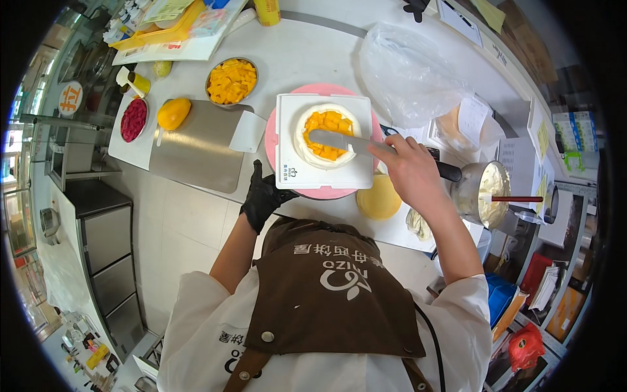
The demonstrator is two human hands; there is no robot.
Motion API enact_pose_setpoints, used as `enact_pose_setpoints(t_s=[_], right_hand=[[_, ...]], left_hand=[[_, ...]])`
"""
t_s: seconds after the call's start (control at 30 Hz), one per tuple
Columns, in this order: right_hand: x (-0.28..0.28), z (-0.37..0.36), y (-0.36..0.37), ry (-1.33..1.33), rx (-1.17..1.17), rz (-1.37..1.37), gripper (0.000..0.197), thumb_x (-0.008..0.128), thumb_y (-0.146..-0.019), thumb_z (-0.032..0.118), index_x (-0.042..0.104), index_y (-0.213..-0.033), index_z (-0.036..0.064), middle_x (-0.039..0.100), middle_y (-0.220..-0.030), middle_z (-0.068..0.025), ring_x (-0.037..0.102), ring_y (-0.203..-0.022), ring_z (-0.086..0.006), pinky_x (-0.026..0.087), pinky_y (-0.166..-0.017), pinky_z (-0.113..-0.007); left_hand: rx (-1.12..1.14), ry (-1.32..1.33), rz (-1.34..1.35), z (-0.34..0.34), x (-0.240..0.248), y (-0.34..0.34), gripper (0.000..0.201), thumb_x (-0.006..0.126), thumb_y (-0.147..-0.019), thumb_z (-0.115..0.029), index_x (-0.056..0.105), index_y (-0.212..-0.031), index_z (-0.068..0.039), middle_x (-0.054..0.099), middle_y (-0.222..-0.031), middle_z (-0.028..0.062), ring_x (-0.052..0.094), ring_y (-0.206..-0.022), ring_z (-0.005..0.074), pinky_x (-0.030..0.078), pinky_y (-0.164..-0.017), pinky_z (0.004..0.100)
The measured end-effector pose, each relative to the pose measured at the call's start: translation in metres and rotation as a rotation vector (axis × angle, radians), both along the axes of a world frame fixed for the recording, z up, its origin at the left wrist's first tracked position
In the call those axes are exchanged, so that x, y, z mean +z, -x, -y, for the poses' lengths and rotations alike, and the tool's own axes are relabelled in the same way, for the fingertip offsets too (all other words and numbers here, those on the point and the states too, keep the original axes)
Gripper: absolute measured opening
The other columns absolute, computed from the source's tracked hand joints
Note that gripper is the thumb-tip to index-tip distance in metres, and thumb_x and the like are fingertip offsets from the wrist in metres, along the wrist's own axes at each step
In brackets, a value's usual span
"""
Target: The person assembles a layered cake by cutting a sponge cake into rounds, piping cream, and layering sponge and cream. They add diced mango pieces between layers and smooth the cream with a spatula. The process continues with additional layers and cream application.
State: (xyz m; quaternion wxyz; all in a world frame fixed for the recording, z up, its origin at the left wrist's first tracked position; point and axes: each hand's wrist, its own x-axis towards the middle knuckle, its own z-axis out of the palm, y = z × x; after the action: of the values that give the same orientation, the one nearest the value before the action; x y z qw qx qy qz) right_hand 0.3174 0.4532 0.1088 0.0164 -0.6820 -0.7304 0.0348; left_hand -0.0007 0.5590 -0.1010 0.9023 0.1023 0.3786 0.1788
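A round cake layer ringed with white cream (pixel 302 145) holds diced mango (pixel 334 122) in its middle. It sits on a white square cake board (pixel 287 173) on a pink turntable (pixel 271 138). My bare right hand (pixel 410 171) is closed round a palette knife (pixel 353 142), its flat blade lying over the mango and cream. My left hand (pixel 263 198), in a black glove, is at the turntable's near left edge with thumb and fingers apart. Whether its fingertips touch the turntable is hard to make out.
Left of the turntable are a metal tray (pixel 194 153), a whole mango (pixel 174 114), a bowl of mango pieces (pixel 231 81) and a red-filled bowl (pixel 134 120). To the right stand a pot of cream (pixel 491 195), a yellow sponge round (pixel 379 197) and a clear plastic bag (pixel 411 72).
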Motion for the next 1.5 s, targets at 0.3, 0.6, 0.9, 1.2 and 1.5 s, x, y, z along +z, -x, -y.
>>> enact_pose_setpoints(t_s=[0.3, 0.6, 0.9, 1.2, 1.5], right_hand=[[0.024, -0.003, -0.008, -0.02, -0.092, -0.231, 0.046, 0.065, -0.083, -0.001, 0.072, -0.125, 0.0166, 0.063, -0.113, -0.008, 0.063, -0.101, -0.0274, 0.054, -0.087, -0.041], [-0.016, 0.002, -0.013, 0.014, -0.117, -0.25, 0.045, 0.067, -0.086, 0.003, 0.071, -0.129, 0.0177, 0.063, -0.117, -0.0094, 0.064, -0.104, -0.0287, 0.055, -0.088, -0.04], [-0.018, 0.004, -0.014, 0.069, -0.225, -0.283, 0.037, 0.067, -0.09, 0.007, 0.073, -0.123, 0.0201, 0.065, -0.117, -0.0058, 0.065, -0.1, -0.0271, 0.056, -0.084, -0.04], [0.007, 0.002, -0.023, -0.093, -0.175, -0.193, 0.04, 0.068, -0.086, 0.003, 0.073, -0.123, 0.0162, 0.064, -0.114, -0.0053, 0.064, -0.097, -0.0271, 0.055, -0.082, -0.04], [-0.001, -0.002, -0.021, -0.133, -0.133, -0.036, 0.046, 0.069, -0.08, -0.001, 0.074, -0.122, 0.0178, 0.064, -0.113, -0.0041, 0.063, -0.093, -0.0243, 0.054, -0.079, -0.039]], left_hand=[[0.01, -0.052, -0.01, -0.01, -0.007, 0.01, 0.1, 0.022, -0.099, -0.08, 0.061, -0.135, 0.005, 0.072, -0.125, 0.0184, 0.068, -0.109, 0.0299, 0.046, -0.108, 0.0453], [0.209, -0.006, -0.027, -0.024, 0.013, 0.005, 0.095, 0.027, -0.1, -0.078, 0.056, -0.14, 0.004, 0.068, -0.131, 0.0165, 0.063, -0.119, 0.0299, 0.044, -0.111, 0.0452], [0.084, 0.124, -0.02, -0.001, -0.005, -0.003, 0.097, 0.036, -0.097, -0.08, 0.052, -0.144, 0.004, 0.065, -0.135, 0.0186, 0.061, -0.126, 0.0309, 0.046, -0.111, 0.0468], [0.091, 0.117, 0.067, -0.017, -0.012, 0.005, 0.099, 0.041, -0.096, -0.079, 0.05, -0.144, 0.007, 0.06, -0.143, 0.0209, 0.057, -0.134, 0.0332, 0.041, -0.117, 0.0481], [0.219, 0.107, 0.002, -0.025, -0.003, 0.004, 0.097, 0.038, -0.097, -0.078, 0.052, -0.142, 0.007, 0.061, -0.141, 0.0205, 0.055, -0.135, 0.0328, 0.038, -0.119, 0.0463]])
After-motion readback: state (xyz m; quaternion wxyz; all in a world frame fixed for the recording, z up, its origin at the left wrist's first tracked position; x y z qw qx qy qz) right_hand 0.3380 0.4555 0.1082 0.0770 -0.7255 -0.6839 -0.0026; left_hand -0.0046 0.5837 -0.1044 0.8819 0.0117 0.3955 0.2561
